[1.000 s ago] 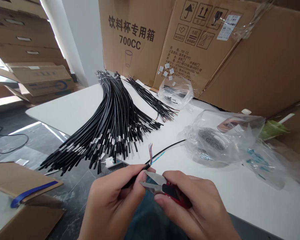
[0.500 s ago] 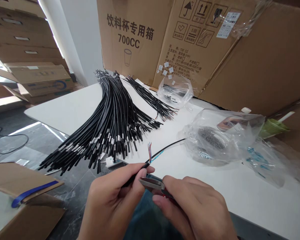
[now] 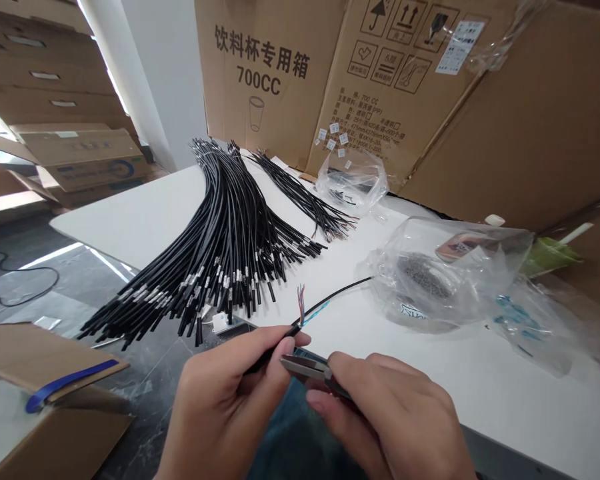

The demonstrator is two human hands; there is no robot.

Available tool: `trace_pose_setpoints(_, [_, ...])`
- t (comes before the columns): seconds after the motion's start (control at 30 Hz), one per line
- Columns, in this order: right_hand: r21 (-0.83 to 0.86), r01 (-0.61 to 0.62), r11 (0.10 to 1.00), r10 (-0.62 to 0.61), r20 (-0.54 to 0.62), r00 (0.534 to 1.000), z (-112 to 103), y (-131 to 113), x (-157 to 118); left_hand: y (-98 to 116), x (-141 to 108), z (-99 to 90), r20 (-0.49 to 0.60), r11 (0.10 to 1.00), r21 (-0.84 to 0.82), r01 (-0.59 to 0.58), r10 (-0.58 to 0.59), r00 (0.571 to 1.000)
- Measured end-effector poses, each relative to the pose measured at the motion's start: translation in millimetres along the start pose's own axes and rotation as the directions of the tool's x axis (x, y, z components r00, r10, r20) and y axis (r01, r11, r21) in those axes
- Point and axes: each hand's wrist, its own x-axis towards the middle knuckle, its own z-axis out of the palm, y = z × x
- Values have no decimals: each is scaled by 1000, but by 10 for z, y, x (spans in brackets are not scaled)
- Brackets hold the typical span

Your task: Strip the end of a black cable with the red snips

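Observation:
My left hand (image 3: 235, 393) pinches a black cable (image 3: 296, 327) between thumb and fingers near its stripped end. Thin coloured wires (image 3: 301, 301) stand up from that end, and a light-blue strand (image 3: 316, 313) slants off to the right. My right hand (image 3: 395, 407) is closed round a pair of pliers or cutters (image 3: 305, 365); their metal jaws point left and touch or nearly touch my left thumb. Most of the tool's handle is hidden in my palm. Behind my hands, a big bundle of black cables (image 3: 230, 220) fans out over the white table (image 3: 125, 207).
A smaller cable bundle (image 3: 300, 193) lies behind the large one. Clear plastic bags (image 3: 460, 247) sit at the right, a further bag (image 3: 355, 180) at the back. Large cardboard boxes (image 3: 270, 120) stand behind the table. An open carton (image 3: 70, 427) is at lower left.
Almost nothing differs. The whole view has shifted very slightly; both hands keep the same grip on the cable and the tool.

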Motion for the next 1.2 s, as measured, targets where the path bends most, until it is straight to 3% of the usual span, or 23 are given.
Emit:
trace_pose_setpoints(0.13, [-48, -28, 998, 29, 4, 1000, -163, 49, -7, -13, -10, 9, -11, 1000, -6, 30, -31, 999])
trace_pose_setpoints(0.23, [-142, -151, 978, 150, -23, 988, -427, 244, -17, -45, 1, 11, -22, 999, 24, 32, -31, 999])
trace_pose_setpoints(0.33, [-286, -321, 903, 269, -207, 941, -696, 727, 39, -77, 15, 23, -67, 997, 67, 27, -22, 997])
trace_pose_setpoints(0.4, [-376, -477, 794, 345, -368, 864, -815, 1188, 106, -88, 17, 38, -105, 996, 83, 38, -29, 994])
trace_pose_setpoints(0.43, [-408, -500, 764, 360, -373, 855, -850, 1426, 135, -89, 15, 47, -113, 995, 92, 39, -29, 993])
trace_pose_setpoints(0.47, [-433, -474, 767, 399, -256, 880, -870, 1647, 155, -86, 11, 57, -117, 994, 102, 47, -35, 993])
trace_pose_setpoints(0.53, [-467, -437, 769, 449, -93, 889, -878, 1981, 165, -71, -1, 73, -118, 992, 113, 62, -48, 992])
trace_pose_setpoints(0.6, [-494, -409, 767, 480, 19, 877, -877, 2124, 141, -40, -10, 84, -162, 989, 116, 96, -76, 984])
trace_pose_setpoints(0.73, [-511, -401, 760, 508, 84, 857, -918, 1953, 103, 55, 4, 94, -167, 986, 141, 93, -69, 984])
trace_pose_setpoints(0.87, [-424, -442, 790, 512, 61, 857, -868, 1466, 153, 156, 55, 123, -154, 976, 207, 73, -42, 987])
trace_pose_setpoints(0.93, [-173, -434, 884, 462, 186, 867, -781, 1142, 186, 185, 72, 138, -155, 973, 223, 67, -33, 987])
trace_pose_setpoints(1.0, [116, -404, 907, 345, 346, 873, -687, 812, 212, 192, 73, 143, -158, 970, 234, 68, -31, 987])
trace_pose_setpoints(1.1, [288, -455, 843, 304, 443, 844, -569, 426, 240, 163, 51, 122, -160, 965, 249, 79, -40, 986])
trace_pose_setpoints(1.2, [462, -534, 708, 352, 424, 834, -460, 239, 258, 109, 21, 78, -133, 965, 249, 79, -46, 990])
